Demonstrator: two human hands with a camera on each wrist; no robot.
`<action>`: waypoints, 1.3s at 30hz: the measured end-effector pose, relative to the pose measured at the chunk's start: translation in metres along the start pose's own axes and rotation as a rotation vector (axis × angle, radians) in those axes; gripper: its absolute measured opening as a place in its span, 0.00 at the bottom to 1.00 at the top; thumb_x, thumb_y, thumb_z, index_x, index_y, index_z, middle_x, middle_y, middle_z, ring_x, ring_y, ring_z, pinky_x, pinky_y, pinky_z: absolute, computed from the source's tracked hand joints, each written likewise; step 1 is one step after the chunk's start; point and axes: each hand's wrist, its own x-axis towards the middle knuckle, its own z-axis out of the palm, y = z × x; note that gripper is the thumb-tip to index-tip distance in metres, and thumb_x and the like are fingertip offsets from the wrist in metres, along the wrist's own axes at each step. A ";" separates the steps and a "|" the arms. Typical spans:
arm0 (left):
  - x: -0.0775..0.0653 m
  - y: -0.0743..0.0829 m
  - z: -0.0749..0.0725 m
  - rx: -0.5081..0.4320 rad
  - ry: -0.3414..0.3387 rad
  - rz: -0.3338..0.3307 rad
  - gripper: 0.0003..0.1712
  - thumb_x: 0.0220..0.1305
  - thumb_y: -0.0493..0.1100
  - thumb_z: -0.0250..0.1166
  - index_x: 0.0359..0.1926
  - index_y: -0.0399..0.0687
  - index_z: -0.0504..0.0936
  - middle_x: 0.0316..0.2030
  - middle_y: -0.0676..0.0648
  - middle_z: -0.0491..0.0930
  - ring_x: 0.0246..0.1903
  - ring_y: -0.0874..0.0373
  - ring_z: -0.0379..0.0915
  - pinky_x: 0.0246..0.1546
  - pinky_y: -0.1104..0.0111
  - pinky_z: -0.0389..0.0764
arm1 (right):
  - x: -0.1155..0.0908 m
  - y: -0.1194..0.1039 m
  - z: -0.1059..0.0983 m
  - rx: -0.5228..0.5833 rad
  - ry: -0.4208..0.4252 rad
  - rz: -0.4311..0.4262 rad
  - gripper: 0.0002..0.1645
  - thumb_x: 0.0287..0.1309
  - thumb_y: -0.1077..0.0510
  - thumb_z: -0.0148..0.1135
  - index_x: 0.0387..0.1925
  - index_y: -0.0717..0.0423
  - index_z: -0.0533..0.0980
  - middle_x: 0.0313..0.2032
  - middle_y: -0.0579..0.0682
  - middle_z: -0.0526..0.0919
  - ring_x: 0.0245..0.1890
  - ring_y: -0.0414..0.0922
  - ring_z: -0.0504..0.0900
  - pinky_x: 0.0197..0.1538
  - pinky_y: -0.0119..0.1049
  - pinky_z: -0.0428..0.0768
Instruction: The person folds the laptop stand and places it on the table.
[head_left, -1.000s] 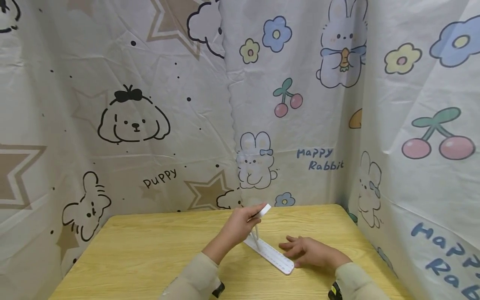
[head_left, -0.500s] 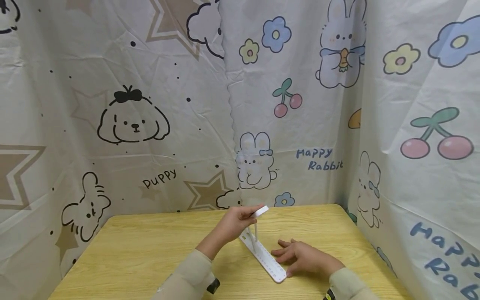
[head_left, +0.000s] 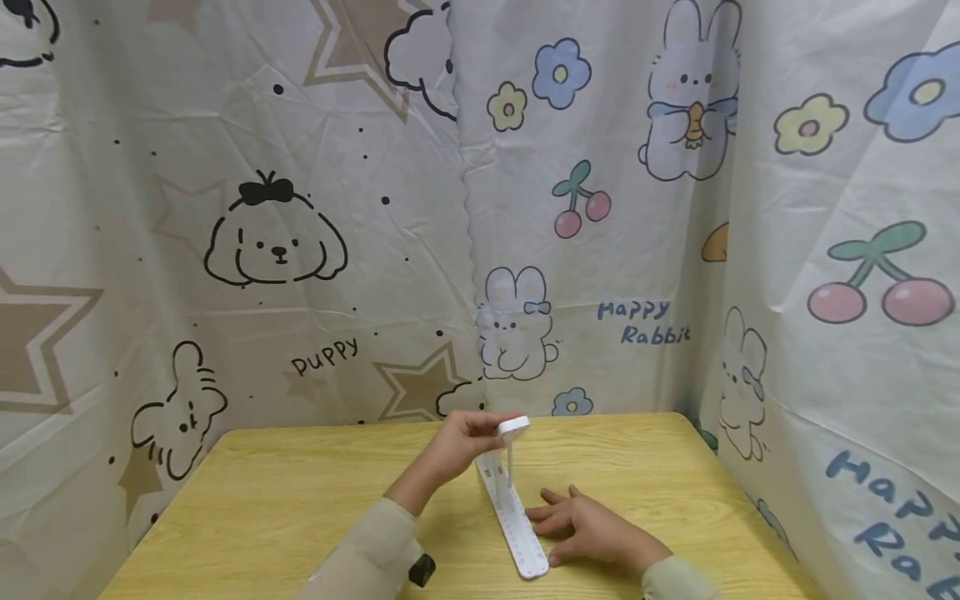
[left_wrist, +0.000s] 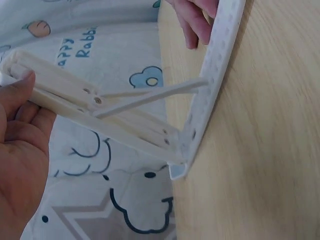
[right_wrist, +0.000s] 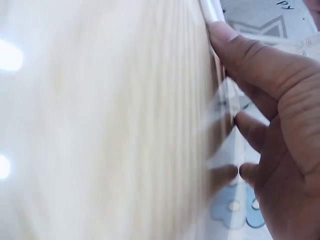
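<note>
A white folding stand (head_left: pixel 517 533) has its long perforated base on the table and a raised arm (left_wrist: pixel 125 127) hinged at the far end. Thin struts (left_wrist: pixel 155 95) link the arm to the base. My left hand (head_left: pixel 448 450) pinches the free end of the raised arm between thumb and fingers; in the left wrist view the left hand (left_wrist: pixel 22 155) shows at the left side. Beside the base's near end, my right hand (head_left: pixel 592 529) lies low with fingers spread. In the right wrist view, the right hand's thumb (right_wrist: pixel 225 34) touches the white base edge (right_wrist: pixel 212 10).
The wooden table (head_left: pixel 315 500) extends to both sides of the stand. Behind it and at the sides hang printed curtains (head_left: pixel 360 250) with cartoon animals and flowers. A dark wrist device (head_left: pixel 422 570) shows at the left sleeve.
The base has turned on the table, its near end swinging left and toward me. My right hand has moved left along with it. My left hand has shifted slightly left, still holding the raised arm.
</note>
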 end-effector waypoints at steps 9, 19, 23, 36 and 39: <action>-0.003 -0.006 -0.010 -0.041 -0.021 0.015 0.22 0.67 0.29 0.65 0.59 0.50 0.86 0.54 0.44 0.86 0.51 0.55 0.82 0.53 0.62 0.84 | 0.010 -0.013 0.018 -0.033 0.069 0.040 0.34 0.48 0.41 0.77 0.56 0.50 0.84 0.66 0.43 0.78 0.76 0.61 0.60 0.72 0.76 0.33; -0.006 -0.009 -0.020 -0.093 -0.026 0.006 0.21 0.68 0.28 0.64 0.60 0.45 0.85 0.56 0.43 0.85 0.55 0.53 0.82 0.56 0.62 0.84 | 0.019 -0.033 0.034 -0.159 0.127 0.074 0.33 0.46 0.39 0.78 0.54 0.46 0.86 0.65 0.44 0.79 0.74 0.61 0.65 0.70 0.80 0.38; -0.008 -0.011 -0.023 -0.115 -0.020 -0.007 0.22 0.69 0.28 0.63 0.60 0.48 0.85 0.57 0.45 0.84 0.57 0.50 0.81 0.58 0.60 0.83 | 0.022 -0.039 0.038 -0.170 0.145 0.084 0.32 0.44 0.40 0.79 0.52 0.48 0.87 0.64 0.46 0.80 0.73 0.62 0.67 0.70 0.80 0.40; -0.024 -0.009 -0.016 -0.097 0.091 -0.022 0.22 0.69 0.35 0.67 0.63 0.50 0.82 0.60 0.45 0.82 0.62 0.49 0.77 0.62 0.58 0.80 | 0.025 -0.040 0.024 0.066 0.170 0.152 0.29 0.50 0.45 0.78 0.53 0.50 0.85 0.65 0.48 0.80 0.73 0.61 0.66 0.74 0.69 0.55; -0.030 -0.014 -0.015 -0.057 0.152 -0.052 0.23 0.68 0.40 0.69 0.63 0.54 0.82 0.64 0.46 0.80 0.67 0.49 0.73 0.68 0.52 0.74 | 0.032 -0.038 0.015 0.084 0.213 0.144 0.28 0.51 0.48 0.79 0.53 0.53 0.84 0.66 0.53 0.79 0.72 0.64 0.67 0.72 0.68 0.60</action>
